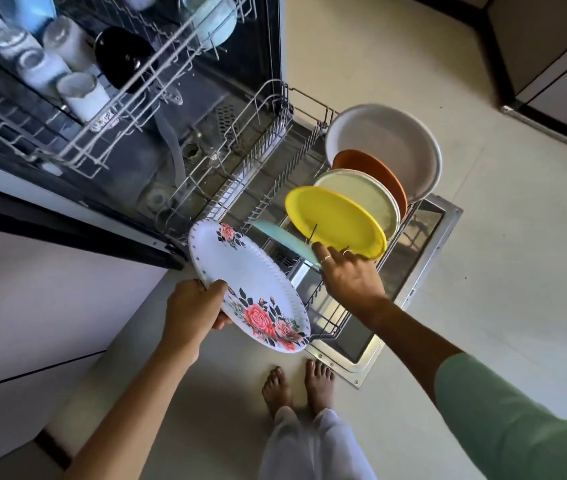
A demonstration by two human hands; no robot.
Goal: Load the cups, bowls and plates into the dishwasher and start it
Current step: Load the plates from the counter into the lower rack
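Observation:
My left hand [194, 306] grips the near edge of a white plate with red roses [240, 275], held tilted above the floor beside the dishwasher's lower rack [275, 147]. My right hand [348, 271] holds a light blue plate [284, 239] by its rim, low in the rack next to a yellow plate [334, 220]. Behind the yellow one stand a pale cream plate [365, 195], an orange plate [372, 168] and a large white plate [389, 143]. The upper rack [129, 109] carries several white cups [83, 95], a black bowl [124, 57] and light blue bowls [212, 19].
The open dishwasher door [410, 278] lies flat under the pulled-out lower rack. My bare feet [297, 382] stand on the pale tiled floor just in front of the door's corner. White cabinet fronts [32, 306] are at the left; dark cabinets [552, 46] stand at the far right.

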